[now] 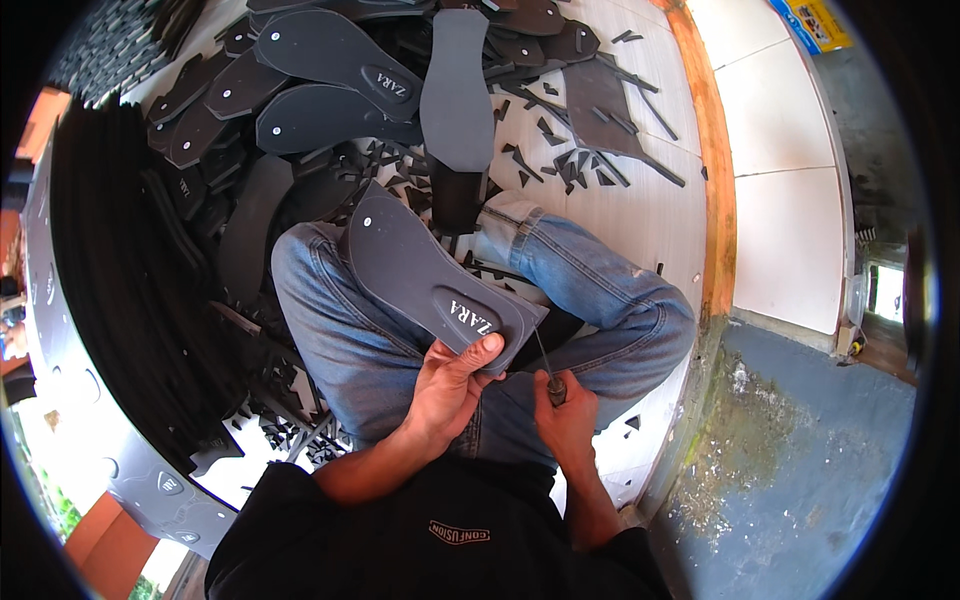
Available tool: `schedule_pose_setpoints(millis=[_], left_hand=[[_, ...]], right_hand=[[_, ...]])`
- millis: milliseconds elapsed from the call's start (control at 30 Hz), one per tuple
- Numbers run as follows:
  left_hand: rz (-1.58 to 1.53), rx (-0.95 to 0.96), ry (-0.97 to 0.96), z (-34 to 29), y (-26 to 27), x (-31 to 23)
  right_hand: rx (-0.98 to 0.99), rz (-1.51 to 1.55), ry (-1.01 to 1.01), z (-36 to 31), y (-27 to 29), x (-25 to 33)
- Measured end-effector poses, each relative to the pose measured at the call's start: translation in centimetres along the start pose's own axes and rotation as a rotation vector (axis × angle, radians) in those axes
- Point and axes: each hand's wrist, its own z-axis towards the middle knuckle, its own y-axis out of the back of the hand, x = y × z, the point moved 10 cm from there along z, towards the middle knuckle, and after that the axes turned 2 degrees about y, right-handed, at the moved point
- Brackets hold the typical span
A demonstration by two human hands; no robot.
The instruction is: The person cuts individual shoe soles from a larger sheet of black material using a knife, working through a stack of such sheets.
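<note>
A dark grey sandal sole (pixel 410 262) slants over my lap, its wide end pointing away to the left. My left hand (pixel 452 388) grips its near end, thumb on top beside a raised oval with white lettering. Closed round the dark handle of a thin knife (pixel 556 388), my right hand (pixel 568 415) is just right of the sole. The narrow blade rises from the handle to the squared corner of the sole, at its edge. Whether the blade has entered the material, I cannot tell. My left fingers under the sole are mostly hidden.
More soles (pixel 340 60) are heaped beyond my knees, with a plain grey blank (pixel 456 90) among them. Black offcuts (pixel 575 165) litter the pale floor. A tall stack of black sheets (pixel 120 270) stands left. A wooden strip (pixel 712 180) borders the floor on the right.
</note>
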Motion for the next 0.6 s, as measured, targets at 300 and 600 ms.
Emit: schedule_pose_setpoints(millis=[300, 600], left_hand=[[0.099, -0.039, -0.007, -2.1, 2.6, 2.2], [0.064, -0.027, 0.02, -3.1, 3.6, 1.5]], right_hand=[[0.115, -0.082, 0.169, 2.5, -1.7, 3.5], [0.246, -0.068, 0.131, -0.9, 0.1, 0.4]])
